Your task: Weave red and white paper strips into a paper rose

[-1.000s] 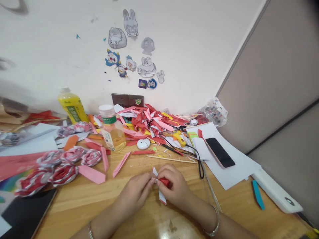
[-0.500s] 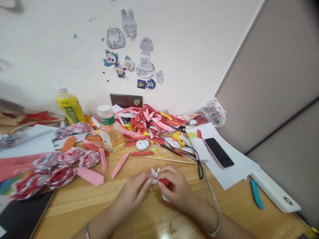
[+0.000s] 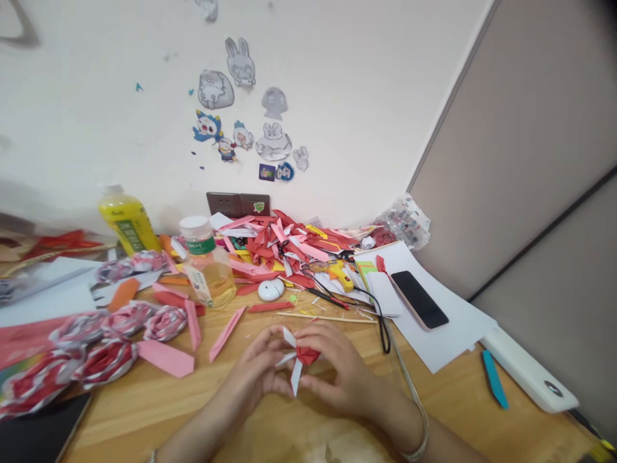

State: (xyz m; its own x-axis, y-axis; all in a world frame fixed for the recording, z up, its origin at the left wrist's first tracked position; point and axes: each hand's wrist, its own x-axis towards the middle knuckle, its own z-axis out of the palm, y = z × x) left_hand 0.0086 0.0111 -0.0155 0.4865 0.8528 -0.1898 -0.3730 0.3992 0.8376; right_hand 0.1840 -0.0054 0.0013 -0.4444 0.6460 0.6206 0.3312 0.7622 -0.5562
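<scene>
- Head view, lower centre of the frame: the folded paper piece (image 3: 307, 355), red in the middle with white flaps (image 3: 296, 374), sits between my two grips, above the bench (image 3: 270, 434).
- My left grip (image 3: 255, 366) curls round the flaps and my right grip (image 3: 344, 363) round the red part; together they clamp the piece from both sides, though I cannot tell how firmly.
- The flaps splay apart, so uneven pressure from my fingers could, I judge, crease one wrongly or pull the folds open.
- If I loosen both sides at once, it could drop.
- Right of centre, the black cable (image 3: 384, 328) lies near enough that a wide sweep might snag it.
</scene>
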